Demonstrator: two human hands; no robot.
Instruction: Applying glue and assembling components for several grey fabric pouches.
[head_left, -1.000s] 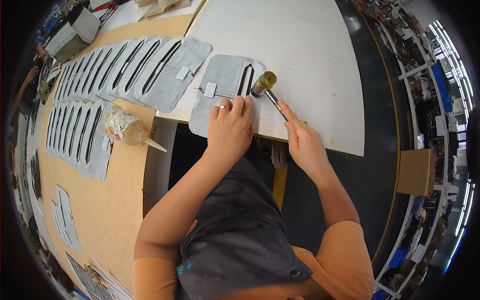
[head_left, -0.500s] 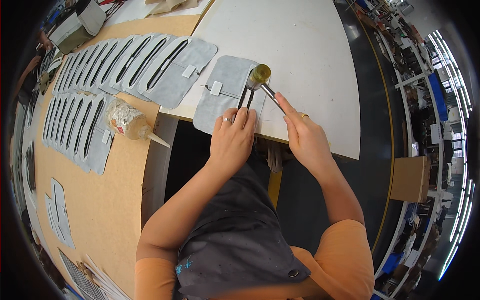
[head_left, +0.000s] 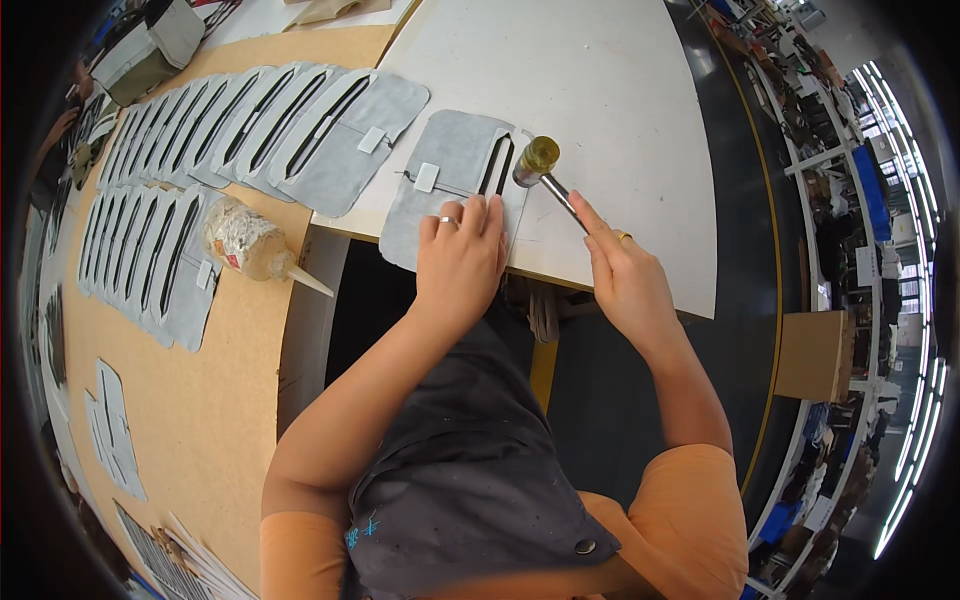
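A grey fabric or leather panel [head_left: 440,140] lies on the white tabletop, with a dark-edged long slot near its right side and a small white tab at its left. My left hand [head_left: 458,250] rests on the panel's near part, fingers stretched out over the lower end of the slot, holding nothing. In my right hand [head_left: 628,275] is the handle of a hammer [head_left: 541,155] with a yellowish round face and a metal head. The hammer's head is at the panel's right edge, beside the slot; whether it touches is unclear.
Overlapping rows of similar grey panels [head_left: 345,170] lie on the brown board to the left. A glue bottle [head_left: 245,240] with a long nozzle lies by the board's edge. Two pieces [head_left: 115,420] sit nearer. Shelving and a cardboard box [head_left: 815,355] stand right, across the floor.
The hammer in my right hand has moved right, off the slot's upper end to the panel's right edge. My left hand has shifted slightly, its fingers still on the panel.
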